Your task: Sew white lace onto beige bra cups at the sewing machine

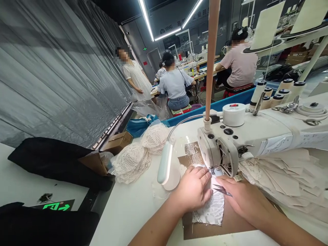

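A piece of white lace fabric (210, 212) lies under the needle area of a white sewing machine (208, 147). My left hand (193, 188) rests flat on the lace, its fingers stretched toward the presser foot. In my right hand (241, 196) is a pair of thread snips (224, 191), the dark blades pointing left over the lace. The fingertips of that hand touch the fabric close to the foot, at its right side. Part of the lace is hidden under both hands.
A lamp (165, 164) on a bendable neck stands left of the machine head. Lace piles (132, 162) lie at the left; stacked beige pieces (284, 177) lie at the right. Thread cones (284, 94) stand behind the machine. Several people (175, 83) are farther back.
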### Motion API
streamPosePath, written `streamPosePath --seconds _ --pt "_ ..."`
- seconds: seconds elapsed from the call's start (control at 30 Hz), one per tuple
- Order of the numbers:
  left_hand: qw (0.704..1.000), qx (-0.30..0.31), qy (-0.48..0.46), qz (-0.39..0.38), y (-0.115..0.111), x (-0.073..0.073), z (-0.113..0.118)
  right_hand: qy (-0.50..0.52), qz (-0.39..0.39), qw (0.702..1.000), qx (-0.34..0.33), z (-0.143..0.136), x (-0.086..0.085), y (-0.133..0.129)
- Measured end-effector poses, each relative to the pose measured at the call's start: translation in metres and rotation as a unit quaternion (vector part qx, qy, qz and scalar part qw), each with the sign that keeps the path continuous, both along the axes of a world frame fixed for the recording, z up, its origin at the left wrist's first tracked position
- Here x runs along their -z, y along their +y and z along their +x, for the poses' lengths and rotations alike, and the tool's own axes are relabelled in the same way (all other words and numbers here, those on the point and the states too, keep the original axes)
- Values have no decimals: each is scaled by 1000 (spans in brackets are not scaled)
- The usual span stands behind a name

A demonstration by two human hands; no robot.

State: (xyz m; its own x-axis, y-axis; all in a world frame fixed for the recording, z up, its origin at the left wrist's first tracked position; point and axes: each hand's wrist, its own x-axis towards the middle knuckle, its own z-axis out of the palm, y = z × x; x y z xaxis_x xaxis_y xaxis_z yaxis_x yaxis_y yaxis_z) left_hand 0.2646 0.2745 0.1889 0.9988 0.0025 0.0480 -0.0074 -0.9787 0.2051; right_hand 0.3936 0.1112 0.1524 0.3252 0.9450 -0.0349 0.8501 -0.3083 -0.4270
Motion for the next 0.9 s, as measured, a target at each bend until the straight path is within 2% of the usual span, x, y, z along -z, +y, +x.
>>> streamPosePath --seconds 0.2,0.4,0.67,0.8,0.9 --pt "1000 25 -14 -6 10 2 3 37 76 996 9 0 3 -4" --pt "998 37 -44 11 8 14 -6 11 107 994 -4 0 8 -6" --pt "999 31 -29 -17 16 20 -5 -62 64 996 -1 1 17 -2" --pt "999 18 -24 -20 19 19 -4 -93 11 996 -13 2 15 0" --pt "1000 -2 -18 -26 19 17 -4 -91 15 996 -20 1 11 1"
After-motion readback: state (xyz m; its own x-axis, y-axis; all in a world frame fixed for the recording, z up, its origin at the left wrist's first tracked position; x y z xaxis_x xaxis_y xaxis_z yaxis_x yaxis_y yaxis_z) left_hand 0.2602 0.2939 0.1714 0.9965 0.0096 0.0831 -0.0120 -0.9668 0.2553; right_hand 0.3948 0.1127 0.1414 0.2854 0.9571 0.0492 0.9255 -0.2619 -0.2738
